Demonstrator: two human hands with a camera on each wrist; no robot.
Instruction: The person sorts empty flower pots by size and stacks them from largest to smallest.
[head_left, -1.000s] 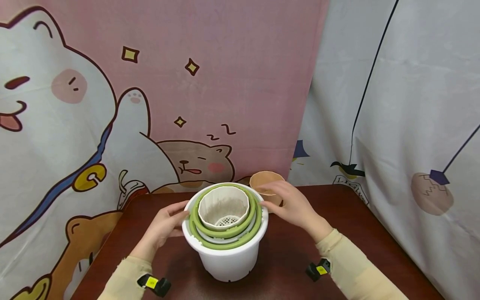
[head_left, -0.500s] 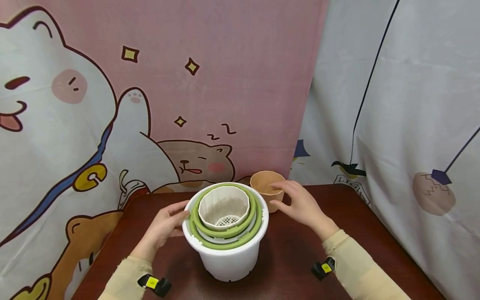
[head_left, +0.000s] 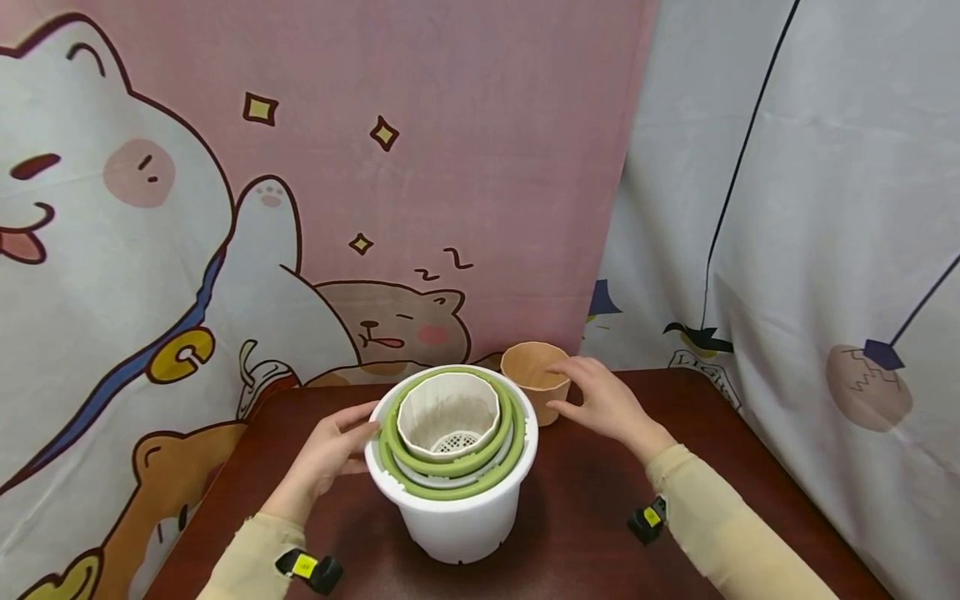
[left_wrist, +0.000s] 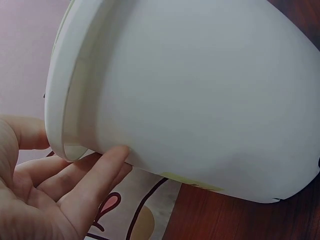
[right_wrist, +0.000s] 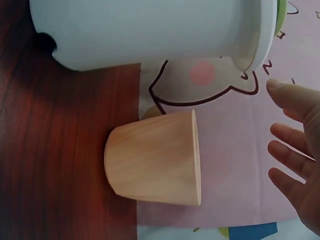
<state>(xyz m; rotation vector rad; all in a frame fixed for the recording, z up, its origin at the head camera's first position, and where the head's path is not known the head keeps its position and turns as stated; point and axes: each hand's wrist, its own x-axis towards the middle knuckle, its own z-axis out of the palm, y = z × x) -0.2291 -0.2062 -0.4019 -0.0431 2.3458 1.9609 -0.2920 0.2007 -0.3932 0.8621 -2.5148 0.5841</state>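
A large white flowerpot [head_left: 459,529] stands upright on the table, with smaller pots nested inside it. Two green rims [head_left: 450,487] show there, around an inner off-white pot [head_left: 442,408] with a perforated bottom. My left hand [head_left: 330,450] holds the big pot's rim at its left side, the thumb at the edge and the fingers beneath; the left wrist view shows these fingers [left_wrist: 100,175] against the outer wall. Apart from the stack, my right hand [head_left: 603,404] hovers with spread fingers and holds nothing. It is near a wood-coloured pot [right_wrist: 152,160], just behind and right of the stack.
The dark red-brown table [head_left: 600,517] runs back to a pink cartoon cloth [head_left: 510,183]. A pale cloth [head_left: 795,208] hangs along the right side. Each sleeve carries a small black wrist camera, such as the left one [head_left: 309,568].
My right hand has moved off the white pot's rim, shifting right and slightly down. The left hand and the stacked pots have stayed in place.
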